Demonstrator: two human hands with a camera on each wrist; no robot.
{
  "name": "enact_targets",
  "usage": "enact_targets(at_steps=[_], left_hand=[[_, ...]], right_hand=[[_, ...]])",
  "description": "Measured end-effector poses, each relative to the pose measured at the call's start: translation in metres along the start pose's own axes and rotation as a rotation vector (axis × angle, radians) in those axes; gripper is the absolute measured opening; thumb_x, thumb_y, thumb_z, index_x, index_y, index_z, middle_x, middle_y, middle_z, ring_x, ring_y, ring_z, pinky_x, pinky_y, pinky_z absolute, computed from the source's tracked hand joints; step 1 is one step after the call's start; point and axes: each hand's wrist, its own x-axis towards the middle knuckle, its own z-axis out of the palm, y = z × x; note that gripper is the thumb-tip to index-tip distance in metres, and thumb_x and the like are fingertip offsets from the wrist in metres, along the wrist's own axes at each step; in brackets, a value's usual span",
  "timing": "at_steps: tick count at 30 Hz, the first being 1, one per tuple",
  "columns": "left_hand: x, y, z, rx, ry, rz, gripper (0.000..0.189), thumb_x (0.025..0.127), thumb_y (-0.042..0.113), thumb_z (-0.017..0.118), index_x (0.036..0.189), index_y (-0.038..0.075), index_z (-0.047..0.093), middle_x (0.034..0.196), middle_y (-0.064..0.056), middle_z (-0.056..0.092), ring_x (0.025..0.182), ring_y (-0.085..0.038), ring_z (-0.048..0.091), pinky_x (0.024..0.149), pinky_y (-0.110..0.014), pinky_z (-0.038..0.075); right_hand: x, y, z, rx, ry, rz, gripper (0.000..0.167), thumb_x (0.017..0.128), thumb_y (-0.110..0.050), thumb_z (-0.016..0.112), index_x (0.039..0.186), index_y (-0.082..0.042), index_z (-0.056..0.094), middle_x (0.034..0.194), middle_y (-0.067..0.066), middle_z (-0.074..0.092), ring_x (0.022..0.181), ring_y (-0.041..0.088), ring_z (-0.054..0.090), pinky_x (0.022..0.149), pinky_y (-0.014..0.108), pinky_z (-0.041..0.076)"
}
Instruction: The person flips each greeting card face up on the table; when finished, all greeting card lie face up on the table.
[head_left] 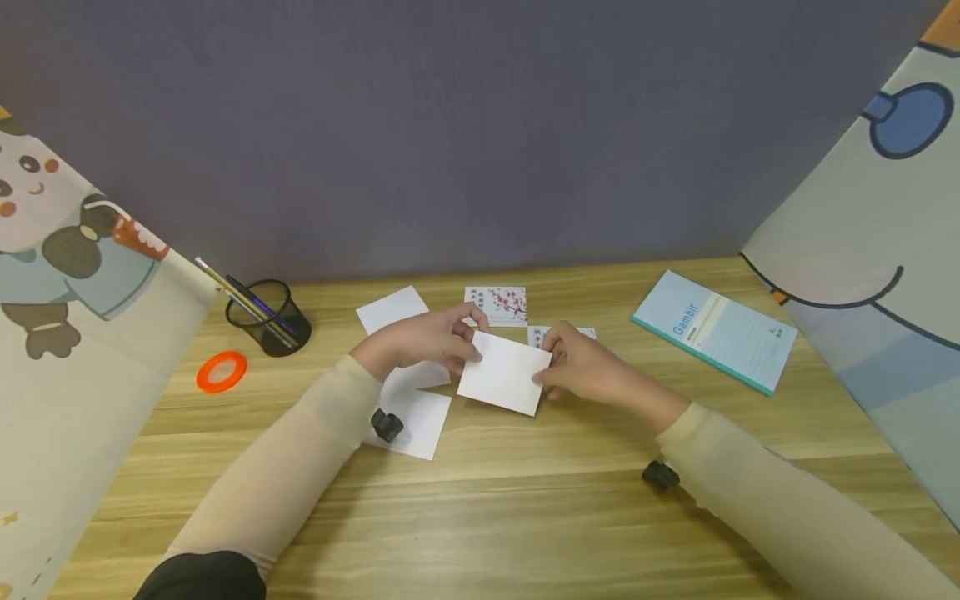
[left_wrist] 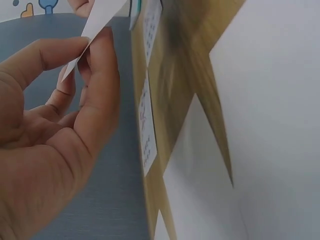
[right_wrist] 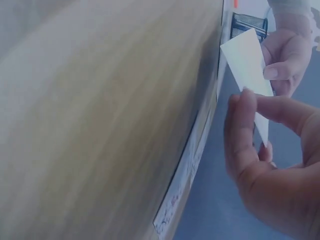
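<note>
Both hands hold one white card (head_left: 504, 372) raised over the middle of the table, its blank side up. My left hand (head_left: 429, 340) pinches its left edge between thumb and fingers, as the left wrist view also shows. At the opposite edge my right hand (head_left: 588, 367) pinches the card the same way. A card printed with red blossoms and dark characters (head_left: 496, 306) lies just beyond them. Another printed card (head_left: 537, 335) is partly hidden behind the right hand. Blank white cards, one of them (head_left: 416, 423) nearest the front, lie under and around the left forearm.
A black mesh pen cup (head_left: 288, 332) with pens and pencils stands at the back left. In front of it lies an orange tape ring (head_left: 222, 372). A light blue notebook (head_left: 712, 332) rests at the right. A grey partition (head_left: 480, 142) rises behind the table.
</note>
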Motion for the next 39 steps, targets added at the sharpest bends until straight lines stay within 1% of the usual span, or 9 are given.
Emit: enact_targets(at_steps=[4,9,14,17,24,27,30,36,39], left_hand=[[-0.004,0.004,-0.002,-0.014,0.035,0.059,0.036,0.1,0.003,0.066,0.13,0.014,0.048,0.104,-0.008,0.06,0.092,-0.024,0.071,0.086,-0.04,0.066],[-0.009,0.008,-0.004,-0.018,0.09,0.15,0.032,0.103,0.005,0.064,0.129,0.012,0.048,0.109,-0.011,0.059,0.097,-0.025,0.07,0.09,-0.045,0.066],[-0.015,0.011,-0.004,0.077,0.198,0.196,0.032,0.104,0.012,0.066,0.131,0.016,0.049,0.119,-0.013,0.059,0.102,-0.025,0.066,0.096,-0.051,0.063],[-0.017,0.012,-0.004,0.136,0.267,0.227,0.033,0.104,0.015,0.066,0.133,0.018,0.05,0.126,-0.014,0.061,0.106,-0.025,0.065,0.097,-0.051,0.062],[-0.017,0.016,-0.001,0.167,0.38,0.306,0.029,0.106,0.015,0.066,0.131,0.019,0.052,0.134,-0.011,0.061,0.115,-0.027,0.066,0.099,-0.045,0.062],[-0.015,0.016,0.002,0.209,0.43,0.349,0.025,0.107,0.017,0.066,0.128,0.02,0.053,0.142,-0.008,0.061,0.12,-0.026,0.065,0.097,-0.042,0.06],[-0.013,0.016,0.005,0.252,0.468,0.414,0.023,0.107,0.017,0.066,0.127,0.019,0.054,0.139,-0.006,0.064,0.119,-0.024,0.065,0.094,-0.04,0.059],[-0.011,0.013,0.011,0.312,0.487,0.604,0.017,0.106,0.01,0.065,0.121,0.01,0.058,0.124,-0.007,0.063,0.112,-0.022,0.064,0.096,-0.04,0.061],[-0.012,0.012,0.012,0.357,0.47,0.663,0.012,0.107,0.009,0.063,0.118,0.009,0.06,0.123,-0.006,0.062,0.114,-0.019,0.062,0.102,-0.037,0.061]], right_hand=[[0.0,-0.001,-0.006,0.065,0.008,-0.04,0.043,0.099,-0.006,0.072,0.127,0.004,0.041,0.099,0.017,0.066,0.082,0.024,0.074,0.081,0.041,0.068],[-0.001,-0.003,-0.014,0.086,0.042,-0.05,0.053,0.103,-0.015,0.07,0.141,0.004,0.038,0.116,0.02,0.057,0.094,0.029,0.074,0.091,0.046,0.066],[-0.001,-0.006,-0.018,0.134,0.065,-0.022,0.062,0.109,-0.033,0.062,0.152,0.003,0.034,0.137,0.025,0.051,0.11,0.034,0.071,0.101,0.048,0.063],[0.0,-0.005,-0.019,0.184,0.085,0.008,0.063,0.112,-0.041,0.054,0.154,0.002,0.035,0.143,0.028,0.051,0.117,0.036,0.068,0.102,0.044,0.063],[0.006,0.0,-0.02,0.348,0.106,0.028,0.06,0.117,-0.041,0.039,0.146,0.012,0.042,0.127,0.021,0.059,0.106,0.027,0.071,0.091,0.029,0.065],[0.008,-0.001,-0.021,0.434,0.089,0.028,0.058,0.117,-0.041,0.038,0.137,0.012,0.049,0.12,0.015,0.064,0.098,0.018,0.073,0.089,0.026,0.065],[0.01,-0.003,-0.021,0.533,0.069,0.027,0.059,0.116,-0.045,0.038,0.134,0.009,0.052,0.116,0.008,0.067,0.096,0.013,0.072,0.089,0.024,0.064],[0.01,-0.006,-0.024,0.664,0.021,-0.011,0.068,0.115,-0.052,0.034,0.144,0.008,0.044,0.116,0.004,0.069,0.099,0.015,0.073,0.09,0.025,0.064],[0.01,-0.005,-0.026,0.7,0.006,-0.027,0.067,0.115,-0.051,0.034,0.148,0.007,0.04,0.117,0.005,0.07,0.099,0.015,0.074,0.09,0.026,0.064]])
